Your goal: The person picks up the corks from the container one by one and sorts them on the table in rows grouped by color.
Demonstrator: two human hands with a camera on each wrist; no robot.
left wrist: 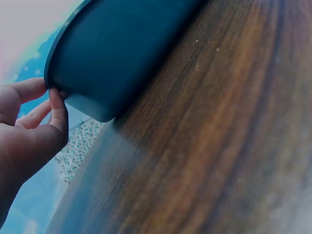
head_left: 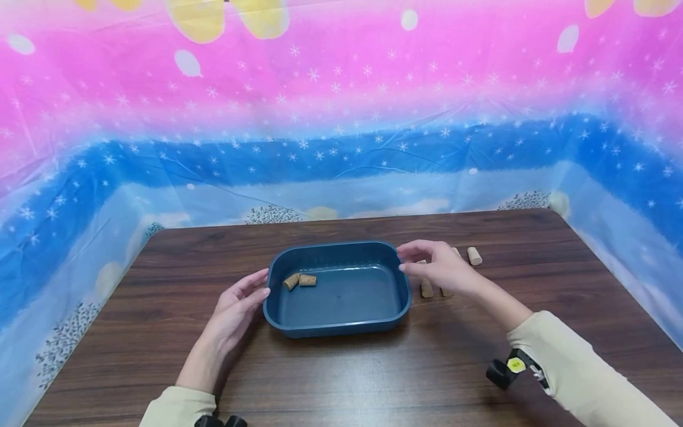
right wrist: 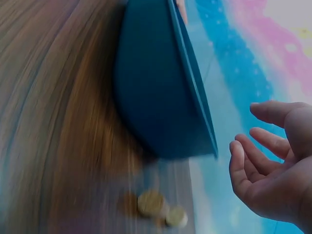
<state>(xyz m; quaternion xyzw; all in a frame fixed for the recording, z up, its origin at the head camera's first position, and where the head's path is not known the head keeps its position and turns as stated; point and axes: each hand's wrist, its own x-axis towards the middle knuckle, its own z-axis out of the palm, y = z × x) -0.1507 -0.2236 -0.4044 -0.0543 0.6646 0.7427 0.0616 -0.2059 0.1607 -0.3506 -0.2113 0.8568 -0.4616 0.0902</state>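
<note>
Left hand (head_left: 235, 311) pinched a seemingly light, stiff tray (head_left: 352, 296) by its rim (head_left: 341, 325), likely its surest hold; right hand (head_left: 440, 267) hovered relaxed.

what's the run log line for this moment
left hand: fingers on tray rim | right hand: beside tray, not touching | tray: on table, two corks inside | more corks: table, near right hand

Right wrist: black device (head_left: 500, 375) at the cuff of my pale sleeve (head_left: 573, 362) carries one yellow label (head_left: 516, 365), roughly hexagonal. Dark marks at its centre, possibly characters; too small for me to make out. I note the label in the head view only. Nothing I can read in any of the three views: no text, brand or number.
</note>
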